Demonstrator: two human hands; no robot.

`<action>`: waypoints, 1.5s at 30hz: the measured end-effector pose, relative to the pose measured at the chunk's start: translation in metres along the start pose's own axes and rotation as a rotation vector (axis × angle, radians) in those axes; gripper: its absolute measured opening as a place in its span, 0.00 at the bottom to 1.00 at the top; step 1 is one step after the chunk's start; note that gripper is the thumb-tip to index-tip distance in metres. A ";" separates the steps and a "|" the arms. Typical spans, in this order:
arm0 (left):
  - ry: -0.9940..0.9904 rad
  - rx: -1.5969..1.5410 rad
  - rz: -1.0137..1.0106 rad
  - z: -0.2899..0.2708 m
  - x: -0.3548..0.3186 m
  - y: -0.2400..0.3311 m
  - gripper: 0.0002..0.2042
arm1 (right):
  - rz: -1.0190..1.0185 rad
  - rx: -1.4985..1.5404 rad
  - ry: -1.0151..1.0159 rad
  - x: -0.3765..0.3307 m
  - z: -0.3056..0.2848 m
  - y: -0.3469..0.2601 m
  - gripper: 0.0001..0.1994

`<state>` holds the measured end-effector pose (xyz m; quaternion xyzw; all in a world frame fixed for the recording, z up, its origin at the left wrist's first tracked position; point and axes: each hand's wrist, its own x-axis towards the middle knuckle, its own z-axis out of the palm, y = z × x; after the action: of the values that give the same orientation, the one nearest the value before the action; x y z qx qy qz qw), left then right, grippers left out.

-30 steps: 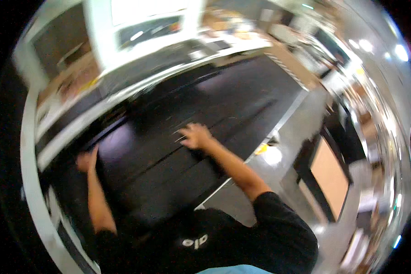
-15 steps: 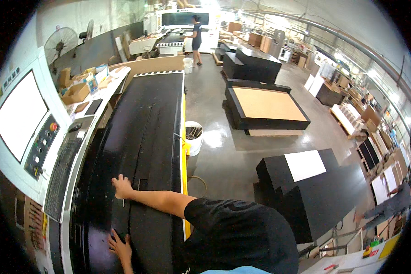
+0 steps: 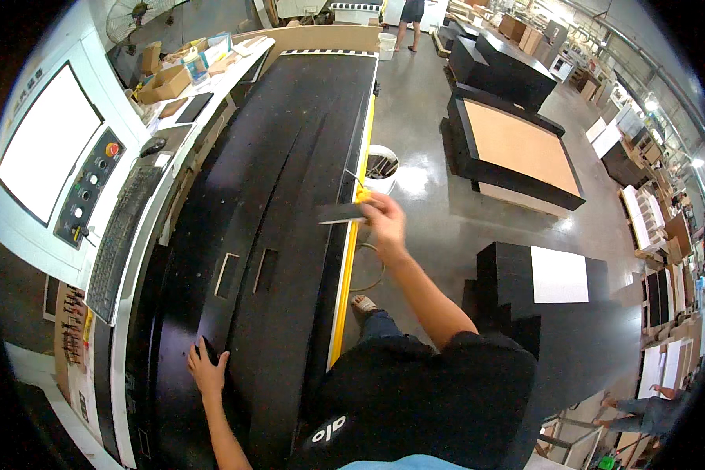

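Note:
A long black machine bed [image 3: 290, 141] runs away from me, with a yellow strip [image 3: 345, 274] along its right edge. A large black sheet [image 3: 235, 235] with two small rectangular cut-outs lies on it. My left hand [image 3: 206, 368] presses flat on the sheet's near left part. My right hand [image 3: 384, 219] is raised over the bed's right edge and grips a small dark rectangular offcut [image 3: 338, 213] held out to the left.
A white control console [image 3: 47, 157] with screen, buttons and a keyboard [image 3: 121, 239] stands left. A white bucket [image 3: 382, 163] sits on the floor right of the bed. Stacks of black and brown boards [image 3: 517, 153] fill the right. People stand far back and lower right.
My right hand has lifted off the sheet and moved right to the bed's edge, now holding a small dark piece. My left hand has stayed on the sheet.

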<state>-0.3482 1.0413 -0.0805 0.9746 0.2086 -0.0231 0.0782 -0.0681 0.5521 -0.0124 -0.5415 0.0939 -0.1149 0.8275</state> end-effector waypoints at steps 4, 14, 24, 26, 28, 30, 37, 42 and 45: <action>-0.041 -0.080 0.043 -0.009 0.026 0.022 0.51 | 0.216 -0.244 0.408 0.039 -0.209 0.077 0.20; 0.086 -0.095 -0.139 -0.040 0.031 0.045 0.42 | 0.232 -0.249 0.516 0.268 -0.214 0.162 0.15; 0.410 -0.184 0.036 -0.106 0.002 0.092 0.35 | -0.335 -0.251 -0.119 0.303 -0.014 0.046 0.08; 0.344 -0.192 -0.088 -0.140 0.002 0.133 0.37 | -0.423 -0.306 -0.507 0.264 0.058 0.000 0.12; 0.327 -0.161 -0.101 -0.158 -0.008 0.154 0.41 | -0.667 -0.494 -0.954 0.221 0.124 -0.022 0.18; 0.328 -0.154 -0.096 -0.165 -0.019 0.163 0.42 | -0.880 -0.660 -1.357 0.191 0.175 -0.010 0.29; 0.319 -0.276 -0.051 -0.119 -0.038 0.142 0.36 | -1.106 -1.063 -2.024 0.159 0.249 0.071 0.43; 0.359 -0.335 0.014 -0.086 -0.042 0.130 0.34 | -1.119 -0.916 -2.106 0.149 0.257 0.075 0.39; 0.282 -0.330 0.002 -0.069 -0.038 0.121 0.34 | -1.123 -0.937 -2.152 0.149 0.261 0.084 0.39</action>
<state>-0.3327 0.9284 0.0081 0.9423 0.2176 0.1479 0.2067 0.1551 0.7698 0.0093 -0.5623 -0.8199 0.0894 0.0599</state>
